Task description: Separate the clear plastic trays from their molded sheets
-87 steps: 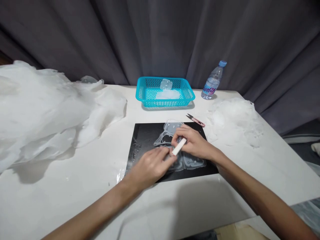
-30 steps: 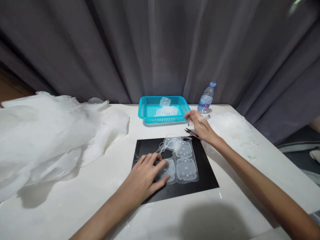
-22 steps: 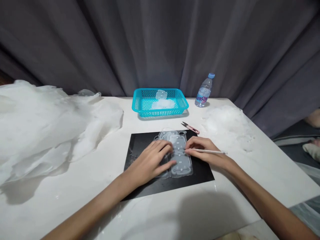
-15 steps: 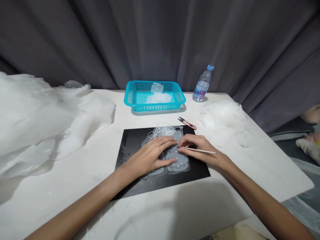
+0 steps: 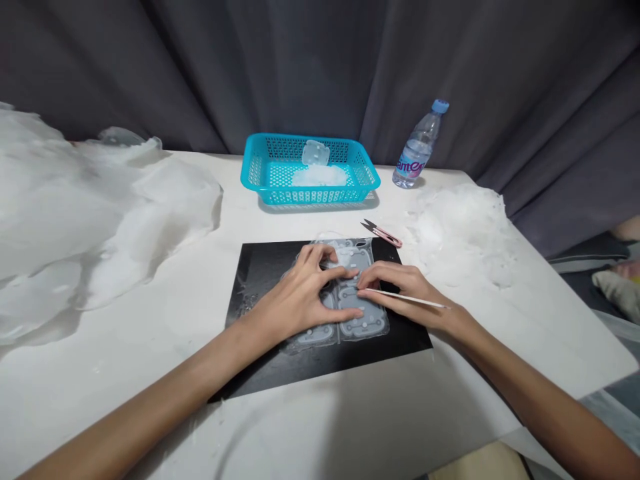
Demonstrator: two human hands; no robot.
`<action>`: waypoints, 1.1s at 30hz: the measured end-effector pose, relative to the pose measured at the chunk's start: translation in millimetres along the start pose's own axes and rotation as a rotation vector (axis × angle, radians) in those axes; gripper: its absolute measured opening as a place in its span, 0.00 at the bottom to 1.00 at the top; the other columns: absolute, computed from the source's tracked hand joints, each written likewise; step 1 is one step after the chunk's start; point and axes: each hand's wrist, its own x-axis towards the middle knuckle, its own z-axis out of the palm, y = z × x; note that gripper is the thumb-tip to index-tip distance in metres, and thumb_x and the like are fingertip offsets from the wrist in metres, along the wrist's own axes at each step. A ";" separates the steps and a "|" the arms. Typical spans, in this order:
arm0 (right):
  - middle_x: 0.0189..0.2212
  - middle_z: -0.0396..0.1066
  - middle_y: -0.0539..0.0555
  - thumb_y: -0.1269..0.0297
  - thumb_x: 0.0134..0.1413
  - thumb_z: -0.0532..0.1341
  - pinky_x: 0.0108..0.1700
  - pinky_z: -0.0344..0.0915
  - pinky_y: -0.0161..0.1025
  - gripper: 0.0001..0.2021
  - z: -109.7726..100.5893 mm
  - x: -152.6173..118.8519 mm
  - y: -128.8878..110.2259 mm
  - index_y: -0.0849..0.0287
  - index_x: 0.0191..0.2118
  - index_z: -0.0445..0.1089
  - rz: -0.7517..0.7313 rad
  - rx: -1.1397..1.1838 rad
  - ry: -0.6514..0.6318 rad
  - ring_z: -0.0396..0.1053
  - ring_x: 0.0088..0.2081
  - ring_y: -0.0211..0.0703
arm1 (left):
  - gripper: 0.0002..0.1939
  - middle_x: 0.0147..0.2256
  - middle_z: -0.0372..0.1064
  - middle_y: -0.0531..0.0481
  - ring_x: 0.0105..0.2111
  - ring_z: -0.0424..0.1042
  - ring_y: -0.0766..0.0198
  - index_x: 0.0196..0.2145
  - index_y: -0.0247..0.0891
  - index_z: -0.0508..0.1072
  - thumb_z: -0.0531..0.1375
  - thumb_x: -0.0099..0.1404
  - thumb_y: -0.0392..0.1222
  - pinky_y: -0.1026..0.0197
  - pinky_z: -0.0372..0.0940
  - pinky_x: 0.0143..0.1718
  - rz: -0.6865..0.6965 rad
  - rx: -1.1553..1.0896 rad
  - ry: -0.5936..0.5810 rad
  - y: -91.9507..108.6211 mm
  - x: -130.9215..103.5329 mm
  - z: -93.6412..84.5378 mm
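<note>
A translucent moulded sheet [image 5: 367,313] with rounded panels and small round bumps lies flat on a black mat [image 5: 260,373]. My left hand [image 5: 307,293] rests on the sheet, its fingers apart, thumb and index spread over the panels. In my right hand [image 5: 400,290] is a thin white stick [image 5: 413,299], pinched between thumb and fingers. Its working end is hidden among the fingertips at the sheet. Pink-handled thread snips [image 5: 383,233] lie beyond the right hand, at the mat's far edge.
A turquoise basket [image 5: 313,198] at the back holds translucent pieces. Right of it stands a water bottle [image 5: 417,147]. Heaps of translucent sheets [image 5: 110,207] fill the left side, and a pile of thin white scraps [image 5: 465,230] lies at right. A grey curtain [image 5: 300,67] hangs behind.
My left hand's fingers have spread and bent, with the index now near my right fingertips. The right hand still holds the stick at the sheet. The camera view has shifted slightly.
</note>
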 end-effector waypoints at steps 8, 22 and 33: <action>0.46 0.76 0.54 0.63 0.73 0.60 0.55 0.70 0.44 0.04 2.7 0.7 -1.9 0.54 0.46 0.73 -0.025 -0.047 -0.004 0.75 0.51 0.47 | 0.34 0.54 0.58 0.39 0.57 0.60 0.44 0.54 0.42 0.79 0.66 0.61 0.71 0.38 0.67 0.60 -0.005 0.016 0.000 -1.2 0.0 4.0; 0.42 0.77 0.54 0.63 0.73 0.60 0.49 0.70 0.41 0.05 -13.7 -6.8 1.6 0.55 0.44 0.73 -0.046 -0.142 0.009 0.76 0.45 0.45 | 0.36 0.55 0.58 0.39 0.58 0.61 0.43 0.59 0.45 0.77 0.66 0.62 0.70 0.37 0.67 0.62 -0.011 0.036 -0.001 -1.0 -1.7 3.7; 0.45 0.76 0.54 0.65 0.73 0.60 0.55 0.69 0.43 0.05 -5.0 0.5 4.4 0.55 0.46 0.74 -0.061 -0.023 -0.042 0.74 0.49 0.45 | 0.35 0.55 0.59 0.39 0.57 0.61 0.42 0.57 0.44 0.79 0.67 0.61 0.69 0.35 0.67 0.61 -0.009 0.043 -0.002 -1.7 0.8 2.7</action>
